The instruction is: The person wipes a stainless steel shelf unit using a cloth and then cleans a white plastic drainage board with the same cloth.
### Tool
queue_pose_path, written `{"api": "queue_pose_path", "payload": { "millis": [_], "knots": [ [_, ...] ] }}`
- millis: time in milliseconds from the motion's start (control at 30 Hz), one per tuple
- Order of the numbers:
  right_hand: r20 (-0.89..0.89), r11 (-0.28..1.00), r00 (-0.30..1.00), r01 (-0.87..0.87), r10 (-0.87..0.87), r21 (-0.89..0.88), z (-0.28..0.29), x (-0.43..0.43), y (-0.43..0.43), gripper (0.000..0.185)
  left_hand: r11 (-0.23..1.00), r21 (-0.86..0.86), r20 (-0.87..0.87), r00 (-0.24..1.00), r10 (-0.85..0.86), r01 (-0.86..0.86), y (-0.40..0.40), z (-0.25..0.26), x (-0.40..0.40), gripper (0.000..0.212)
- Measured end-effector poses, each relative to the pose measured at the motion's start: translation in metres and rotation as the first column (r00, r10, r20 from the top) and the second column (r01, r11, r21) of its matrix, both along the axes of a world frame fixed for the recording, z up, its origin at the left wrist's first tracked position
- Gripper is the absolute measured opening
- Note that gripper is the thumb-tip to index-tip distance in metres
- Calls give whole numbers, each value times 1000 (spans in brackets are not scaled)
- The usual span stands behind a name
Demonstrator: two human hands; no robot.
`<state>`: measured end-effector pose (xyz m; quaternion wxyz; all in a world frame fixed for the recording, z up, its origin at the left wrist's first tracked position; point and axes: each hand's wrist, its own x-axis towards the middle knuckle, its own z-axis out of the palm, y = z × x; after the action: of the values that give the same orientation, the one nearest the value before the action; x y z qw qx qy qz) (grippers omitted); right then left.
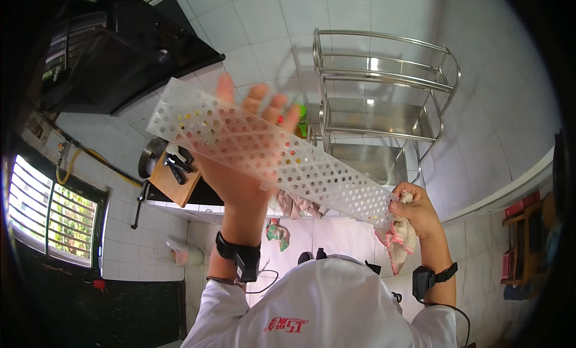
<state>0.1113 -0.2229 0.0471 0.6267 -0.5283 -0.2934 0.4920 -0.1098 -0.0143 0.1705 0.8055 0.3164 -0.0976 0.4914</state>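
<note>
A long translucent plastic panel full of round holes [315,168] slants across the view before me, above the counter. My right hand [418,208] grips its lower right end, together with a pale cloth with pink edging [399,242] that hangs down from the fingers. Behind the panel, my left hand [229,181] is raised with its fingers spread, blurred by motion. Its palm shows through the plastic, and the fingertips rise past the upper edge. Whether the palm touches the panel is hard to see.
A stainless steel tiered rack [378,116] stands at the back right. On the left are a wooden cutting board [166,183] bearing black-handled tools [179,168], a pan [150,156] and an overhanging black range hood [135,73]. A pinkish cloth [294,204] lies at the counter edge.
</note>
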Motion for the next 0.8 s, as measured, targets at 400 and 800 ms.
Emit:
{"api": "queue_pose_path", "payload": {
  "millis": [400, 800],
  "knots": [
    [18, 994, 995, 94, -95, 56, -7, -1, -1, 21, 961, -257, -31, 993, -115, 103, -26, -17, -3, 95],
    [377, 979, 924, 134, -68, -153, 7, -9, 9, 18, 985, -163, -58, 997, -59, 49, -8, -28, -5, 108]
  ]
}}
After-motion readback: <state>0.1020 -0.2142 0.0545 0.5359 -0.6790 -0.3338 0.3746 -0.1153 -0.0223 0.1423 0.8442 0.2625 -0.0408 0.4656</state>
